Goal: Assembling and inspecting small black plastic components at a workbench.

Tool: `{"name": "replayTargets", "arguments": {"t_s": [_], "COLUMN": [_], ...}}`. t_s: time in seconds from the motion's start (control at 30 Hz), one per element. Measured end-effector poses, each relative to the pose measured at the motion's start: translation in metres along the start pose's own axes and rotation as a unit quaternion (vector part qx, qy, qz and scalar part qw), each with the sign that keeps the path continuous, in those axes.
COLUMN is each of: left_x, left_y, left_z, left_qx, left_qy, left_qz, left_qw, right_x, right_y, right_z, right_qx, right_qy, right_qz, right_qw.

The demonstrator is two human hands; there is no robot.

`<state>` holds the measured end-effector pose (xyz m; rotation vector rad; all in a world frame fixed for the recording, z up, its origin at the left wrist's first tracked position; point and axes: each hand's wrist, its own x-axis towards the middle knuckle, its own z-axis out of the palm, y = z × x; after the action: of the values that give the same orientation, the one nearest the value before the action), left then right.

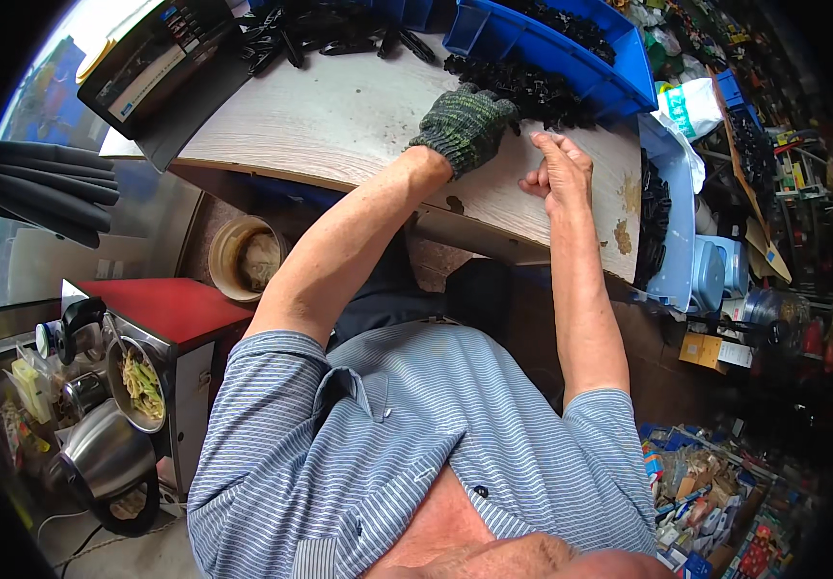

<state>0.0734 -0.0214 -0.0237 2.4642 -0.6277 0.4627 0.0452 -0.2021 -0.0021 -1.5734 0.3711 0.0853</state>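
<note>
My left hand (464, 127) wears a dark green and black knitted glove and is curled closed over the table's front part. Its fingertips are at the edge of a heap of small black plastic parts (532, 92); what they hold, if anything, is hidden. Just to the right, my bare right hand (563, 172) is closed in a pinch, thumb against forefinger, with the other fingers bent in. Anything in that pinch is too small to name. Both hands are above the pale wood-grain table (339, 121), close together but apart.
Behind the heap stands a blue bin (551, 48) of black parts. Longer black pieces (339, 34) lie at the back left, beside a dark box (161, 72). A light blue bin (669, 232) adjoins the table's right edge. Lower left are a bucket (233, 256) and kettle (108, 454).
</note>
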Motion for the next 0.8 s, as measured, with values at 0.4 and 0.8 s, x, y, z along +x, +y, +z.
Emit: {"name": "replayTargets", "arguments": {"t_s": [0.4,0.8], "left_x": [-0.002,-0.001], "left_y": [0.004,0.004], "left_z": [-0.005,-0.001], "left_qx": [-0.025,-0.025], "left_qy": [-0.008,-0.001], "left_qz": [-0.006,-0.014], "left_qw": [1.000,1.000], "right_x": [0.009,0.015], "right_y": [-0.007,-0.009], "right_z": [0.019,0.028], "right_qx": [-0.097,-0.151], "right_qy": [0.003,-0.007], "right_qz": [0.019,-0.005], "right_qw": [0.995,0.988]}}
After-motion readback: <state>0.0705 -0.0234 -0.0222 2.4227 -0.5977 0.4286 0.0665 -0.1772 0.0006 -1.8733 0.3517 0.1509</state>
